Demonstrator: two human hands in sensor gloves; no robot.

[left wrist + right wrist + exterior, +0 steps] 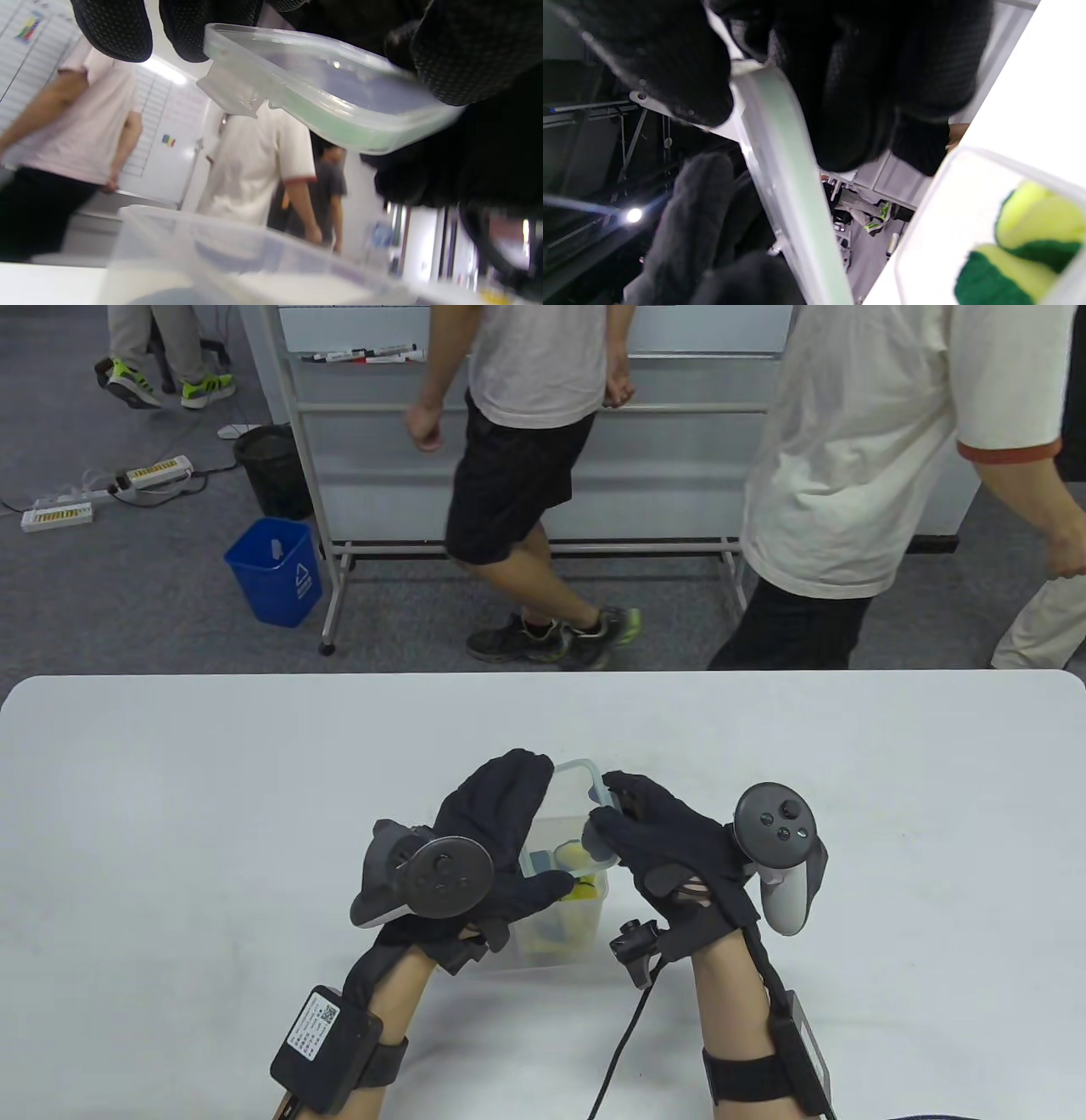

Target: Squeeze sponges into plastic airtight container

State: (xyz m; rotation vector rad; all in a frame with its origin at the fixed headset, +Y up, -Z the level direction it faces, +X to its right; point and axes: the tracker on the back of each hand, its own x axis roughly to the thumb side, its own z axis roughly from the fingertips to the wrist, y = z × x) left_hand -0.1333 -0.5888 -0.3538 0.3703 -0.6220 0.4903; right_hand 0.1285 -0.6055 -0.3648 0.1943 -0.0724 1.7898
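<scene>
A clear plastic container (585,937) stands on the white table (212,814) near the front middle. Yellow and green sponges (577,857) lie inside it. Both hands hold the clear lid (579,780) with a green seal, tilted just above the container. My left hand (534,823) grips the lid's left side, my right hand (607,806) its right edge. In the left wrist view the lid (331,101) hangs under gloved fingers (114,29), above the container rim (212,250). In the right wrist view fingers (683,84) pinch the lid (785,169) beside the sponges (1022,237).
Two people (857,475) stand just beyond the table's far edge, in front of a whiteboard stand (339,551). A blue bin (276,572) and a black bin (271,470) stand on the floor. A black cable (624,1044) runs off the front edge by my right wrist.
</scene>
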